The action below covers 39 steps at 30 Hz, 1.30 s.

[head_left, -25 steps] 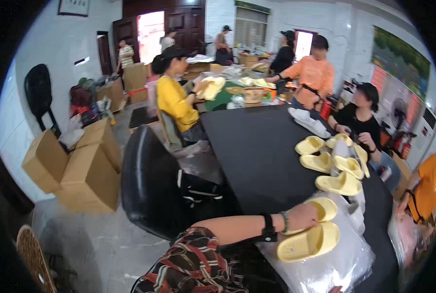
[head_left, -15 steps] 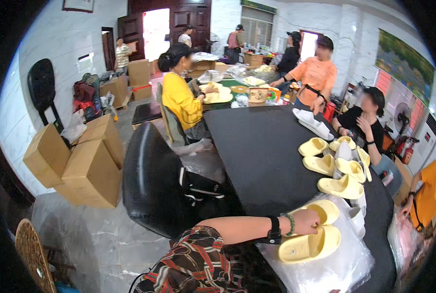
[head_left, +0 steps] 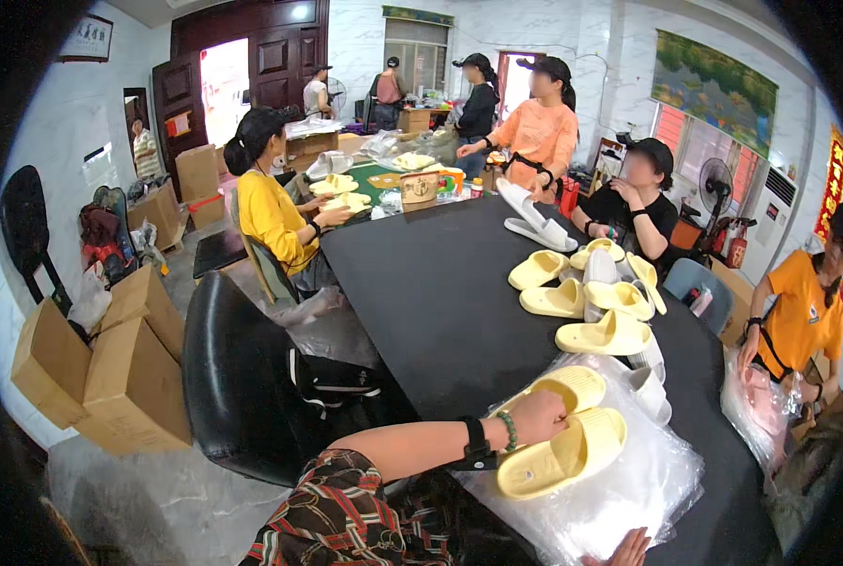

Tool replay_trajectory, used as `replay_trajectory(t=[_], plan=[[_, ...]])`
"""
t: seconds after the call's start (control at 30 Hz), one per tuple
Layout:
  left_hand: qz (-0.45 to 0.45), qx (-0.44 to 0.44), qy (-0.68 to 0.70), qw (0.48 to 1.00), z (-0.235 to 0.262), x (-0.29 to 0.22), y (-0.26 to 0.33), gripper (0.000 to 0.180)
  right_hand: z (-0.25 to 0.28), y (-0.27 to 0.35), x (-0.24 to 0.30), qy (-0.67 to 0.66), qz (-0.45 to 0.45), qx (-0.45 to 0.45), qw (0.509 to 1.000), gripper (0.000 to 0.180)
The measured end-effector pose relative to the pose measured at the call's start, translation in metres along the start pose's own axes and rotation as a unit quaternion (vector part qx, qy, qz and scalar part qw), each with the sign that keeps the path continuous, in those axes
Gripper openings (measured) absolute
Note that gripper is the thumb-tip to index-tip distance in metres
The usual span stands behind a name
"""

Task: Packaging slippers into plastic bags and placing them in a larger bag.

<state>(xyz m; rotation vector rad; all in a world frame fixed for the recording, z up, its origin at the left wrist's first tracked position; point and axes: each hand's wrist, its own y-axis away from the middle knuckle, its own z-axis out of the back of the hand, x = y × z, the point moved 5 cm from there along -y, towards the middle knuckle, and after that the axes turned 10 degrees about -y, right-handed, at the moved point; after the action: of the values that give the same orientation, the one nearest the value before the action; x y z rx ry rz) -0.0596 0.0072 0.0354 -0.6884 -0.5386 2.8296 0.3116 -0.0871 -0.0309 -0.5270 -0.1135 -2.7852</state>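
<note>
Left hand (head_left: 537, 418) grasps yellow slippers (head_left: 561, 443) on black table (head_left: 450, 292) amid workers.

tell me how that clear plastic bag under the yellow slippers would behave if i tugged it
The clear plastic bag looks thin and crinkled, so it would probably go floppy and bunch up. Its glossy film on the smooth black table suggests it may slide easily. The left hand and two yellow slippers rest on it, so they would likely drag along.
</note>
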Motion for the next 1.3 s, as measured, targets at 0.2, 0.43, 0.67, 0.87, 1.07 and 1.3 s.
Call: replay_trajectory(t=[0.2,0.43,0.67,0.87,1.07,1.3], plan=[[0.028,-0.051,-0.025,0.998,0.054,0.027,0.007,0.024,0.007,0.003,0.009,-0.011,-0.022,0.021,0.999,0.105],[0.092,-0.101,-0.129,0.982,0.151,0.146,-0.054,0.022,0.007,0.000,0.010,-0.025,0.000,0.018,1.000,0.105],[0.257,-0.130,-0.254,0.923,0.220,0.284,-0.104,0.036,0.001,-0.003,0.007,0.008,-0.009,0.024,1.000,0.106],[0.153,-0.243,-0.157,0.945,0.125,0.212,-0.030,0.035,0.000,-0.002,0.009,0.001,-0.001,0.013,1.000,0.105],[-0.046,-0.045,-0.093,0.994,0.059,0.001,0.037,0.055,0.001,-0.003,-0.004,0.008,-0.009,0.028,1.000,0.105],[-0.166,0.117,-0.055,0.978,-0.026,-0.103,0.077,0.067,0.003,-0.005,0.006,0.013,0.003,0.013,1.000,0.103]])
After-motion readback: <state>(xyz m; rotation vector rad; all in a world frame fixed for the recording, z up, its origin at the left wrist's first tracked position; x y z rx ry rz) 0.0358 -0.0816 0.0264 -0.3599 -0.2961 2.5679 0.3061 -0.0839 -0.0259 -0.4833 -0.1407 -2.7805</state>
